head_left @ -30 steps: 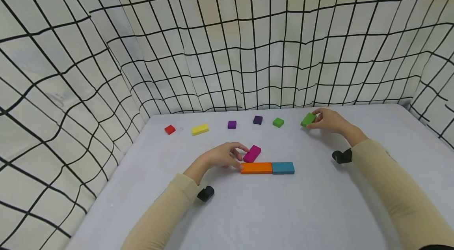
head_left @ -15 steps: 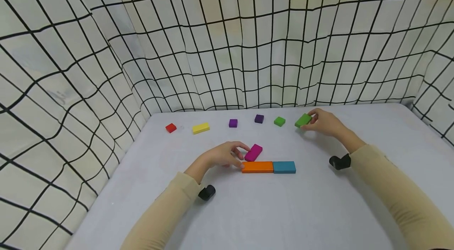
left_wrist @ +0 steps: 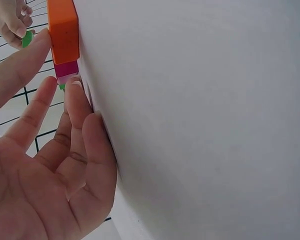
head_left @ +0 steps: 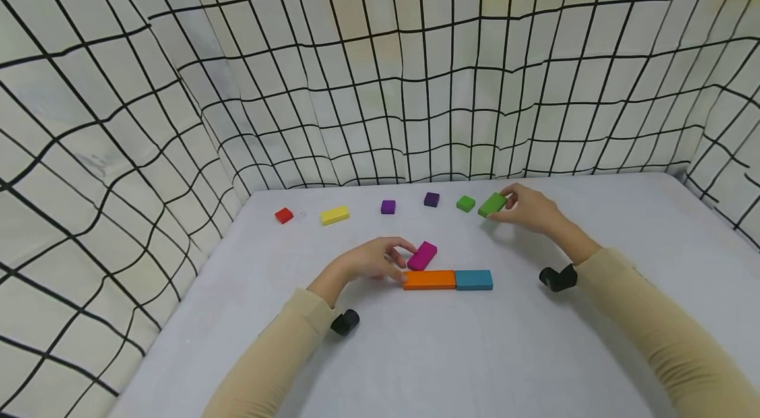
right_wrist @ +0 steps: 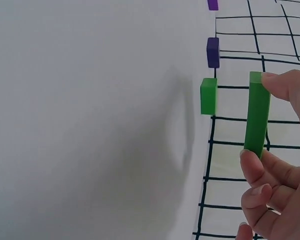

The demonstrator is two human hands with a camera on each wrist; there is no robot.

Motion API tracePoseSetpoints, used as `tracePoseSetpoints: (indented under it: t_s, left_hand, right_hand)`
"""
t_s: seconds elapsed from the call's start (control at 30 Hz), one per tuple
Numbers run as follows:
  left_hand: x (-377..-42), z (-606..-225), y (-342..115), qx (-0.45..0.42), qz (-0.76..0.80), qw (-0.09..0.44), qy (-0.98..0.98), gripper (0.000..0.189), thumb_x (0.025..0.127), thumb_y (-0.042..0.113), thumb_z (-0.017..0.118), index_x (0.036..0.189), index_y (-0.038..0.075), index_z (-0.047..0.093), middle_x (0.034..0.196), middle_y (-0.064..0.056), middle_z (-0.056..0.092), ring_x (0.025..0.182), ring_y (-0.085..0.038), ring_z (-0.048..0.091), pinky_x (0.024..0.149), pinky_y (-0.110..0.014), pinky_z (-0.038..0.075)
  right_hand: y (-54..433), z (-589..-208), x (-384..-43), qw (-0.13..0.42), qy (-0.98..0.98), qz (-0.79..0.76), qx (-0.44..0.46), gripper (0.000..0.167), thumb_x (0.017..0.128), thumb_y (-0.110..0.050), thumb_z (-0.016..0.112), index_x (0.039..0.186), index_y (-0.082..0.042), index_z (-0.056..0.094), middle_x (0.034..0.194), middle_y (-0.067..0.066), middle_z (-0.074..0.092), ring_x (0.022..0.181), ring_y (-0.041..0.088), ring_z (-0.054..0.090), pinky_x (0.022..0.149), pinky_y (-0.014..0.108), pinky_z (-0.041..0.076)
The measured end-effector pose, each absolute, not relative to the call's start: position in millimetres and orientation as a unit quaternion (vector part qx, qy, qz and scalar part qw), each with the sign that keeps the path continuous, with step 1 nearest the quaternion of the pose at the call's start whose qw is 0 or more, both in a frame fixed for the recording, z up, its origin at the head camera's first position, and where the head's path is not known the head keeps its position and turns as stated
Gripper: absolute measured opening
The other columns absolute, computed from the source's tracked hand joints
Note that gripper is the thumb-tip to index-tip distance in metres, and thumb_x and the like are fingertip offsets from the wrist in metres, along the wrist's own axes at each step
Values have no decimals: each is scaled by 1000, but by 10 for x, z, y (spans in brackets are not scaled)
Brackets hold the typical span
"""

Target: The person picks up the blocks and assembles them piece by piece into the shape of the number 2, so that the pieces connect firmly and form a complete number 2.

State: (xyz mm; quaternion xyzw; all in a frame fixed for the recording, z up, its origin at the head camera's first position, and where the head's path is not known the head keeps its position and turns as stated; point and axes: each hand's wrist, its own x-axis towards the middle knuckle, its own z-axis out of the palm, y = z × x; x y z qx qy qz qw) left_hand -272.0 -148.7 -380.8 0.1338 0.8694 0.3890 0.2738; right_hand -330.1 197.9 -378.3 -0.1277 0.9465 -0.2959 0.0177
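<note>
My right hand (head_left: 528,210) pinches a green block (head_left: 492,205) between thumb and fingers. In the right wrist view that green block (right_wrist: 258,115) is held up off the table, its two ends between thumb and fingertips. My left hand (head_left: 372,260) rests on the table with loosely bent fingers. Its thumb touches the left end of an orange block (head_left: 429,280), and its fingertips are at a magenta block (head_left: 422,256) lying slanted behind. A blue block (head_left: 474,280) lies end to end with the orange one, on its right.
Along the back of the white table (head_left: 475,352) lie a red block (head_left: 284,215), a yellow block (head_left: 335,215), a purple block (head_left: 388,207), a dark purple block (head_left: 431,199) and a small green block (head_left: 466,204). Black netting (head_left: 404,82) surrounds the back and sides.
My right hand has moved left with the green block, closer to the small green block. The left hand and the blocks near it stay in place.
</note>
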Motion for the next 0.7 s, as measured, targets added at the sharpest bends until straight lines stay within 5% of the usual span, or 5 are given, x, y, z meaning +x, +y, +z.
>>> tracePoseSetpoints:
  t_s: [0.7]
  left_hand:
    - [-2727, -3793, -1479, 129, 378, 273, 875, 53, 88, 9, 79, 137, 17, 61, 107, -3, 63, 93, -20, 58, 74, -27, 51]
  right_hand:
    - [1591, -3818, -3224, 44, 950, -267, -156, 69, 90, -39, 77, 137, 6, 53, 108, 15, 64, 90, 29, 56, 76, 42, 40]
